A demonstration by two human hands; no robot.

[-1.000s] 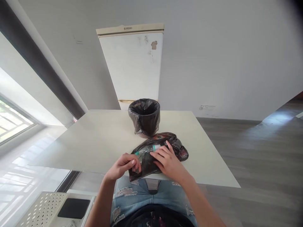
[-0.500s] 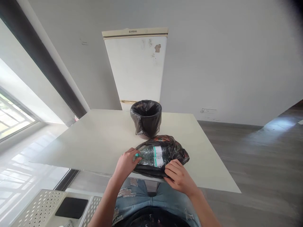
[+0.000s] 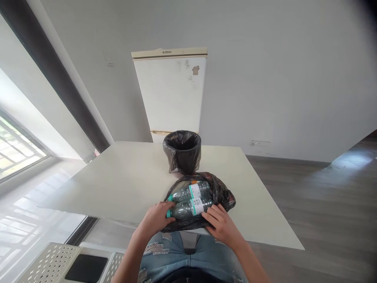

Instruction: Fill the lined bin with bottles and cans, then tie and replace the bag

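Head view: clear, teal-capped bottles (image 3: 184, 210) lie in a crumpled black bag (image 3: 217, 188).

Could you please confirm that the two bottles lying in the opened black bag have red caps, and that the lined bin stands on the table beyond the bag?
Not quite: the caps are green, as the head view shows. The two bottles do lie in the opened black bag, and the lined bin stands on the table beyond it.
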